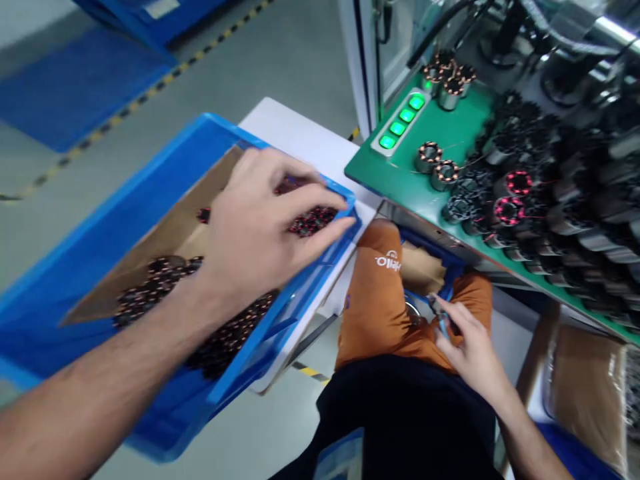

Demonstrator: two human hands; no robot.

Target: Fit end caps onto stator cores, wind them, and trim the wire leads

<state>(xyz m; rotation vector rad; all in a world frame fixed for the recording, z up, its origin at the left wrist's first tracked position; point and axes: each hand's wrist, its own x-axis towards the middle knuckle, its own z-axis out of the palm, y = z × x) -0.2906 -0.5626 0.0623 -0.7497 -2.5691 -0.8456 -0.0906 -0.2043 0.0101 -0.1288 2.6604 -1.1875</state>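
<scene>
My left hand (263,220) reaches over the corner of a blue bin (145,163), slightly blurred. Its fingers are apart and curved above small wound motor stators (313,221) with reddish windings; I see none clearly gripped. More stators with copper windings (240,333) lie heaped in the bin below my wrist, beside a sheet of brown cardboard (155,260). Above my lap, my right hand (470,347) is closed around small cutting pliers (440,317) with a blue handle, their jaws pointing away from me. The palm side of that grip is hidden.
A green bench (395,177) to the right carries many stacked stators (510,193) and a strip of lit green buttons (398,128). Machine parts stand behind. The bin rests on a white table (305,137). A cardboard-lined container (423,267) sits under the bench edge.
</scene>
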